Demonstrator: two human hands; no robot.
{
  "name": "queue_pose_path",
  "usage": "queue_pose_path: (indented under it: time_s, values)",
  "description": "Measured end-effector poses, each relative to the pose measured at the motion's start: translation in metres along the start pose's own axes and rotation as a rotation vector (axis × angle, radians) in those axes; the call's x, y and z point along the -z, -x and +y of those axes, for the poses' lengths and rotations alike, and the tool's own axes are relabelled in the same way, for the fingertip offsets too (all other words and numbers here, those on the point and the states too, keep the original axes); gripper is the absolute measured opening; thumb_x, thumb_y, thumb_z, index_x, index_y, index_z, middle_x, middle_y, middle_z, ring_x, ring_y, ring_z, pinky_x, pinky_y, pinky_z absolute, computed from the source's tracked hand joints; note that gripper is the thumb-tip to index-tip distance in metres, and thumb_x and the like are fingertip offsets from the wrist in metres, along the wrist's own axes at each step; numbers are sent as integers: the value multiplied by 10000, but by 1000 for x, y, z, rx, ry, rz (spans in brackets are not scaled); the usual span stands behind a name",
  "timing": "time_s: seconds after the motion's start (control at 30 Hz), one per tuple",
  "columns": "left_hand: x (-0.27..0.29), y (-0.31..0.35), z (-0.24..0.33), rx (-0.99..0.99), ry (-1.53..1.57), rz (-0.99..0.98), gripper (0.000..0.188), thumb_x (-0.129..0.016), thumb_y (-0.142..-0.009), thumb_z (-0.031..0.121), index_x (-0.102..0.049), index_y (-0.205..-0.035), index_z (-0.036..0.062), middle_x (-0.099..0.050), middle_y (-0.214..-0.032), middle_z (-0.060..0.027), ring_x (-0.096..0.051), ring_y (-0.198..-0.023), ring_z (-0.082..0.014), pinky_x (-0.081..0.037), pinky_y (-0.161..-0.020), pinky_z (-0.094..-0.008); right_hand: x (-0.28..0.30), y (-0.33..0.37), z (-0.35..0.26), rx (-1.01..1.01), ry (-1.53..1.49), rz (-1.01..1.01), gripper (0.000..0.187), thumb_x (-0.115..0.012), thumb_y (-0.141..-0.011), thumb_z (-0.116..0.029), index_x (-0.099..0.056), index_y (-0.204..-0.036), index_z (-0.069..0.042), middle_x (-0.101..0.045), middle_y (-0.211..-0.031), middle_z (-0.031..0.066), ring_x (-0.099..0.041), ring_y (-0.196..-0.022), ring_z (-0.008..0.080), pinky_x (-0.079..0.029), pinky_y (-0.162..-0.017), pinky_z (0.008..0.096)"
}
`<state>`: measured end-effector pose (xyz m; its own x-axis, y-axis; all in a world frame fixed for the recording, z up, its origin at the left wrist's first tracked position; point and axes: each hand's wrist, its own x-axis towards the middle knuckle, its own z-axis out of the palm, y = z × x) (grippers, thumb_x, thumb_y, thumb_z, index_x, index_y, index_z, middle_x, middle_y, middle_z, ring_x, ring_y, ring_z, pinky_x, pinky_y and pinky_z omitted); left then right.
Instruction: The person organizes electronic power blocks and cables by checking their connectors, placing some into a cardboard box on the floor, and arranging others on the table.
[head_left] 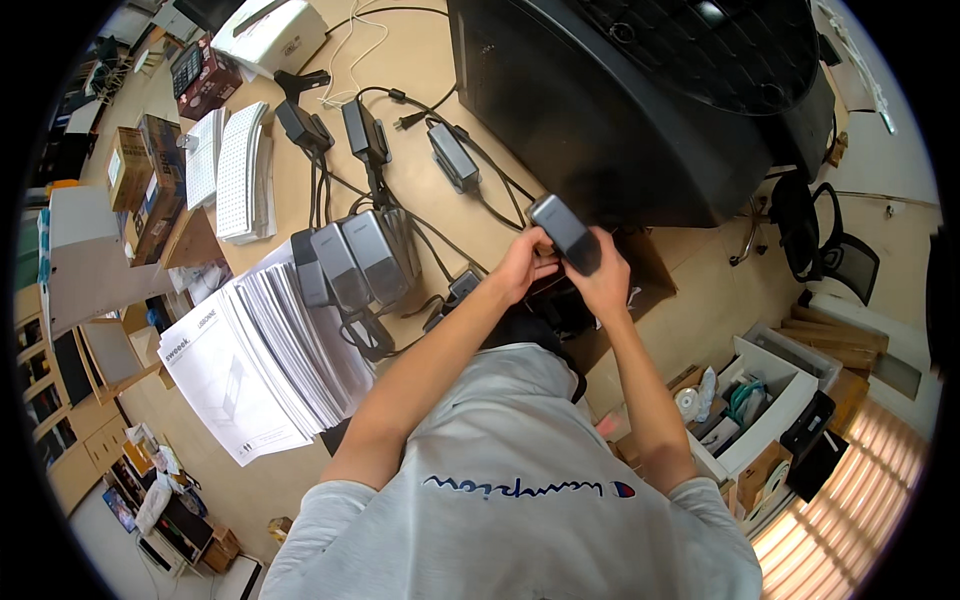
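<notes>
Overhead, a person in a grey sweatshirt works at a tan wooden table (420,60) strewn with power adapters. Toward the table's left edge sit a dark red box with a calculator face (205,75), stacked cardboard boxes (140,170) and two white perforated panels (235,170) standing on edge. Along the near left edge a fanned stack of white printed leaflets (260,360) spreads toward the corner. Just right of the leaflets, three grey rectangular power adapters (345,262) lie side by side, touching one another, their black cables (380,330) tangled beside them. Further back, two black adapters (335,130) and one grey adapter (453,155) lie apart on the tabletop, cables trailing.

At the table's near edge, the left hand (522,265) curls its fingers against the lower end of a dark grey rectangular power adapter (563,232), raised just above the tabletop and tilted. The right hand (605,280) wraps that same adapter from beneath, fingers closed around its body; the two hands touch. Behind them a large black cabinet-like case (620,100) fills the table's far right side. Off the right edge, on the floor, stand a white open tray of small parts (770,400) and a black office chair (830,250).
</notes>
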<state>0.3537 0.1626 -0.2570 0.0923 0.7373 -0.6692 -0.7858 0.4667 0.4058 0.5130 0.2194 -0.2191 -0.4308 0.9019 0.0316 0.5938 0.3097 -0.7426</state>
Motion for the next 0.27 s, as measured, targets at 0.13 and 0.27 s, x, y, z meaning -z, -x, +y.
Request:
queue_pose_path:
  time_s: [0.13,0.27]
  values:
    - [4,-2,8,-96,96,-22,386,-560,-872,291,-546,-1195,81,-535,-1314,-54,-581,-1139,-241,-437,-1005,-372,-29,-27,15,53,64,-95,578,-834,-717,-133,-585,-1237,-82,-693,-1106,211,-659,-1030,421,-542,-849,471]
    - [13,10,3,-116,20,-14,748,-588,-900,350,-322,-1578,180,-498,-1348,-38,-507,-1246,-211,-368,-1083,-382,-54,-37,24,-6,54,-108,584,-833,-720,-132,-580,-1244,-79,-689,-1129,213,-658,-1042,418,-542,-850,482]
